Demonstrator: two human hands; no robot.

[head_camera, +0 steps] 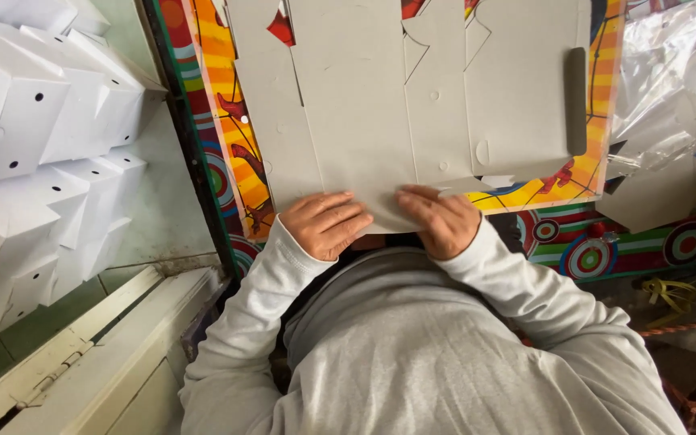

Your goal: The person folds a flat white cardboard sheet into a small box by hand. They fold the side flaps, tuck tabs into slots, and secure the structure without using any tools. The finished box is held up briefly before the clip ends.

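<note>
A flat grey die-cut cardboard box blank lies printed side down on a colourful patterned board in front of me. My left hand rests on the blank's near edge, fingers curled over it. Just to the right, my right hand presses the same near edge, fingers bent onto the card. Both hands sit close together over the middle panel. Grey sleeves cover my arms.
A stack of folded white boxes with small round holes fills the left side. Crumpled clear plastic and loose grey card pieces lie at the right. A white frame runs along the lower left.
</note>
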